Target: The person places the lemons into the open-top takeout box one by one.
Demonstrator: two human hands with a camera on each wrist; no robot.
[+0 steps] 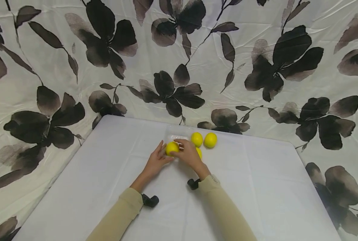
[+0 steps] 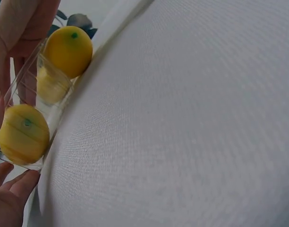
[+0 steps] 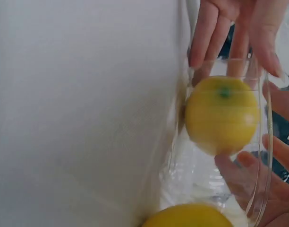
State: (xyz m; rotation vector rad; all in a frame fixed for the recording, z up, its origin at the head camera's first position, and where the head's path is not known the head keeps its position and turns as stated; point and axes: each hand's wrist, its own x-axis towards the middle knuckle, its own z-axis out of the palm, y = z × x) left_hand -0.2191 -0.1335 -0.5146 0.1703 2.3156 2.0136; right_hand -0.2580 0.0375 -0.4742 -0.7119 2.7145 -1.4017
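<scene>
A clear plastic container [image 1: 179,137] lies towards the back of the white table. Within its left end is a yellow lemon [image 1: 172,149] with a green stem spot, seen through the wall in the right wrist view. My left hand [image 1: 155,163] holds that end of the container, its thumb by the rim [image 3: 266,184] and fingers along the outside. My right hand [image 1: 191,156] reaches in from the right, thumb and fingertips on the lemon. Two lemons [image 1: 210,140] stand right of the container; a third lemon [image 1: 199,152] is partly hidden behind my right hand.
White cloth covers the table [image 1: 266,187], whose back edge runs just behind the container. A flower-patterned curtain [image 1: 166,60] hangs behind and at both sides. Black wrist cameras [image 1: 150,201] sit on both forearms.
</scene>
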